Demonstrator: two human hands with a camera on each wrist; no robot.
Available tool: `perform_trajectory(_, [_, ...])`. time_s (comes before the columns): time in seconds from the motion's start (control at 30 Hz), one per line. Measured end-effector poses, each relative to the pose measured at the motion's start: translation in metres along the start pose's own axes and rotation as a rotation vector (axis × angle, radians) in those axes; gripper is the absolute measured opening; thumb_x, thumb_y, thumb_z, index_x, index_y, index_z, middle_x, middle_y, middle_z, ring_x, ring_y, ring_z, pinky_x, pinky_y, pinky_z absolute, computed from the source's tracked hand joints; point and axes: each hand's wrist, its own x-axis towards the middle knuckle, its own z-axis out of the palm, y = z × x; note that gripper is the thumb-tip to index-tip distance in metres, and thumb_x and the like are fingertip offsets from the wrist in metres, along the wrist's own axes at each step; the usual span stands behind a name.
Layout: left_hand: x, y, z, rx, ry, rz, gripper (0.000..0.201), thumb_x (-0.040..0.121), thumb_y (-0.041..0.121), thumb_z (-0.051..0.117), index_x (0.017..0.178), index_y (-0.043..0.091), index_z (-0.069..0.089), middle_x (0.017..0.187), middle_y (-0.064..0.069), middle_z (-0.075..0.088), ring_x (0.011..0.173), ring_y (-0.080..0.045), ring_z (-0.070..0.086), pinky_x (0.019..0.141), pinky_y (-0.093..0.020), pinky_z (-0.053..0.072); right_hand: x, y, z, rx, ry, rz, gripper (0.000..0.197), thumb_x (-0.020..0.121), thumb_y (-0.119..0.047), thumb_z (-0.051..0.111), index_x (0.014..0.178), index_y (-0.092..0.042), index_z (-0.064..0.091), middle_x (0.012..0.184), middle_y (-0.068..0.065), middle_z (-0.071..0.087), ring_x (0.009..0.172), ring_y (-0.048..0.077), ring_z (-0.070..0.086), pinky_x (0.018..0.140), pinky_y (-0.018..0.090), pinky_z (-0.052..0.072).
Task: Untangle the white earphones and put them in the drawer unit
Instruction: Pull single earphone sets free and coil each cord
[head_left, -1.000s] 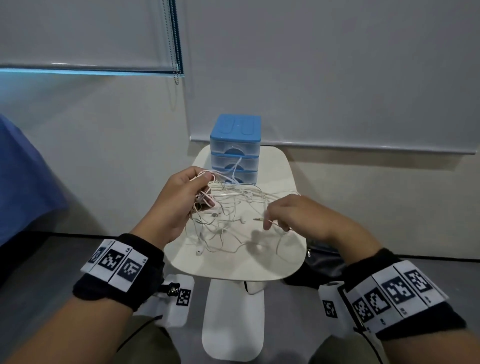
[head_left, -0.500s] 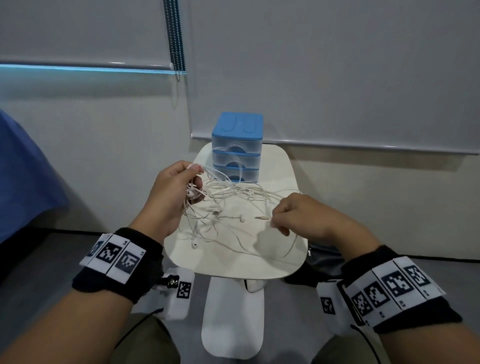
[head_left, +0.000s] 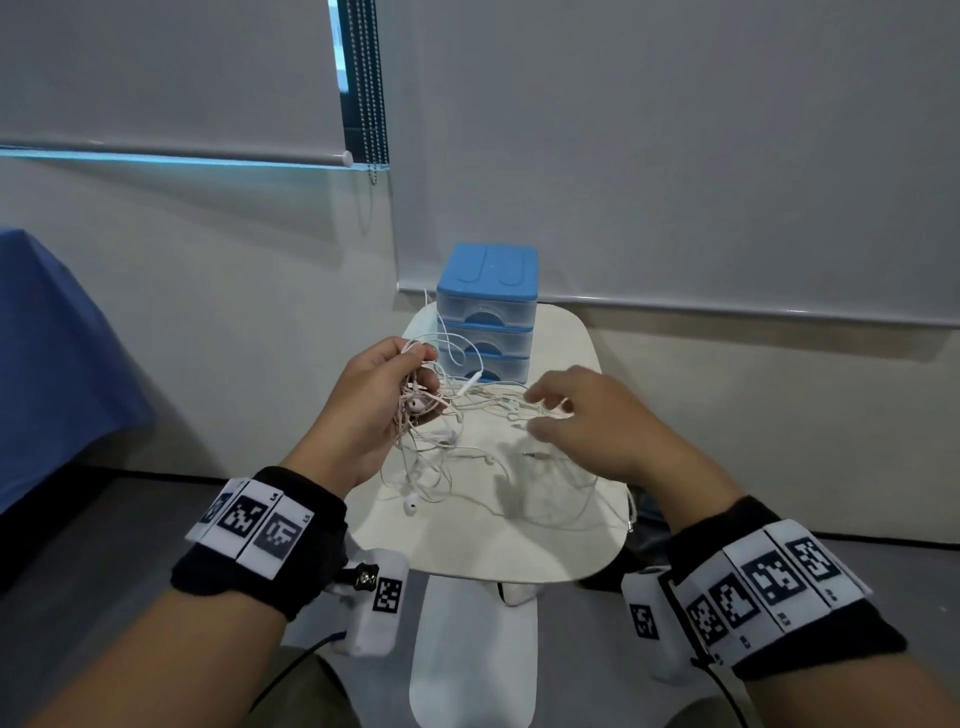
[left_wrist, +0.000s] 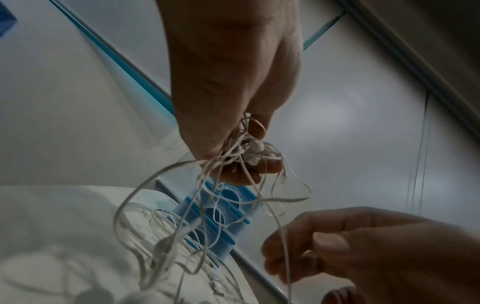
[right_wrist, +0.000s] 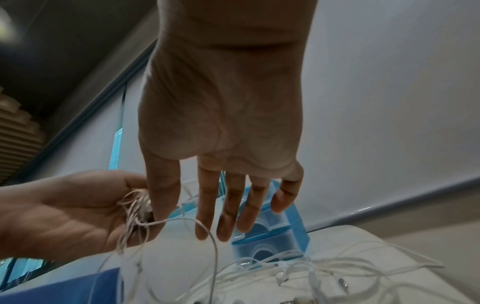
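- Nearest, we see black wristbands with white coded tags (head_left: 249, 525) on both forearms.
- Our left hand (head_left: 371, 410) is raised above the small round-cornered white table (head_left: 519, 551), its fingers (left_wrist: 262, 170) and thumb curled round a bunched clump of thin white earphone cables (head_left: 457, 441); loops hang from the fist down to the tabletop.
- Our right hand (head_left: 597, 421) hovers palm-down over the cables, its fingers (right_wrist: 207, 205) straight and slightly spread, gripping nothing.
- The rest of the tangle lies spread on the table between the hands, with an earbud (head_left: 411, 503) near the front edge and a jack plug (head_left: 535, 454) beside the right hand.
- Farther back, the blue-topped, three-drawer clear plastic drawer unit (head_left: 487, 306) stands at the table's far edge, drawers closed.
- Behind, grey roller blinds (head_left: 675, 156) cover the wall.
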Motion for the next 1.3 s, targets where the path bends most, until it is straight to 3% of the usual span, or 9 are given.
perform_trajectory(0.23, [0.0, 0.007, 0.006, -0.072, -0.029, 0.007, 0.014, 0.107, 0.015, 0.052, 0.101, 0.01, 0.063, 0.068, -0.005, 0.064, 0.063, -0.022, 0.057, 0.069, -0.038, 0.052, 0.0, -0.024, 0.02, 0.073, -0.203, -0.174, 0.015, 0.094, -0.031, 0.071, 0.088, -0.017, 0.073, 0.09, -0.004, 0.07, 0.087, 0.016, 0.063, 0.083, 0.033, 0.052])
perform_trajectory(0.3, [-0.001, 0.009, 0.005, -0.08, -0.029, 0.013, 0.013, 0.107, 0.016, 0.052, 0.103, 0.01, 0.063, 0.071, -0.005, 0.065, 0.064, -0.021, 0.06, 0.07, -0.037, 0.053, 0.0, -0.025, 0.02, 0.112, -0.172, -0.191, 0.02, 0.097, -0.028, 0.066, 0.08, -0.017, 0.071, 0.082, -0.006, 0.07, 0.078, 0.013, 0.06, 0.071, 0.028, 0.046])
perform_trajectory(0.47, [-0.002, 0.013, 0.002, -0.043, -0.052, 0.017, 0.012, 0.107, 0.018, 0.052, 0.115, 0.015, 0.061, 0.081, -0.005, 0.073, 0.069, -0.018, 0.067, 0.065, -0.028, 0.052, 0.004, -0.031, 0.008, 0.334, -0.06, -0.169, 0.024, 0.099, -0.023, 0.062, 0.078, -0.013, 0.07, 0.073, -0.003, 0.073, 0.071, 0.006, 0.067, 0.071, 0.024, 0.05])
perform_trajectory(0.7, [-0.007, 0.016, 0.004, -0.051, -0.183, 0.019, 0.028, 0.107, 0.022, 0.046, 0.133, 0.02, 0.056, 0.118, -0.015, 0.075, 0.098, -0.025, 0.068, 0.088, -0.039, 0.048, 0.003, -0.037, -0.015, 0.587, 0.209, -0.179, 0.023, 0.09, -0.009, 0.06, 0.069, -0.003, 0.066, 0.075, 0.014, 0.068, 0.07, 0.011, 0.059, 0.072, 0.028, 0.046])
perform_trajectory(0.87, [-0.01, 0.008, 0.003, 0.007, -0.245, 0.044, 0.057, 0.099, 0.004, 0.042, 0.148, 0.033, 0.04, 0.125, -0.01, 0.074, 0.101, -0.021, 0.066, 0.085, -0.036, 0.044, -0.004, -0.03, -0.019, 0.704, 0.335, -0.134, 0.024, 0.081, -0.006, 0.054, 0.058, -0.005, 0.061, 0.073, 0.025, 0.062, 0.066, 0.014, 0.054, 0.062, 0.021, 0.044])
perform_trajectory(0.97, [-0.008, 0.0, 0.004, 0.058, -0.233, 0.057, 0.074, 0.099, -0.002, 0.05, 0.155, 0.038, 0.023, 0.121, -0.007, 0.075, 0.107, -0.022, 0.068, 0.09, -0.039, 0.049, -0.004, -0.025, -0.017, 0.723, 0.318, -0.098, 0.026, 0.082, -0.002, 0.053, 0.058, -0.004, 0.06, 0.062, 0.017, 0.057, 0.059, 0.016, 0.053, 0.059, 0.026, 0.043])
perform_trajectory(1.07, [-0.008, -0.006, 0.006, 0.066, -0.23, 0.062, 0.084, 0.096, -0.008, 0.059, 0.145, 0.049, 0.021, 0.11, -0.006, 0.076, 0.107, -0.025, 0.07, 0.093, -0.046, 0.054, -0.003, -0.023, -0.014, 0.704, 0.299, -0.066, 0.021, 0.08, -0.004, 0.054, 0.059, -0.003, 0.059, 0.059, 0.003, 0.057, 0.052, 0.016, 0.051, 0.059, 0.031, 0.042])
perform_trajectory(1.17, [-0.01, -0.009, 0.01, 0.085, -0.236, 0.065, 0.104, 0.089, -0.018, 0.063, 0.139, 0.059, 0.013, 0.1, -0.008, 0.074, 0.102, -0.028, 0.07, 0.095, -0.049, 0.055, -0.002, -0.025, -0.015, 0.67, 0.303, -0.058, 0.02, 0.079, -0.006, 0.055, 0.061, -0.002, 0.059, 0.061, 0.007, 0.057, 0.053, 0.017, 0.047, 0.059, 0.033, 0.037])
perform_trajectory(1.3, [-0.013, -0.01, 0.013, 0.106, -0.223, 0.066, 0.122, 0.083, -0.02, 0.07, 0.141, 0.064, 0.004, 0.107, -0.019, 0.067, 0.095, -0.025, 0.074, 0.09, -0.048, 0.061, -0.001, -0.026, -0.017, 0.601, 0.319, -0.027, 0.02, 0.079, -0.012, 0.058, 0.062, -0.006, 0.063, 0.058, 0.003, 0.049, 0.053, 0.013, 0.038, 0.055, 0.028, 0.03])
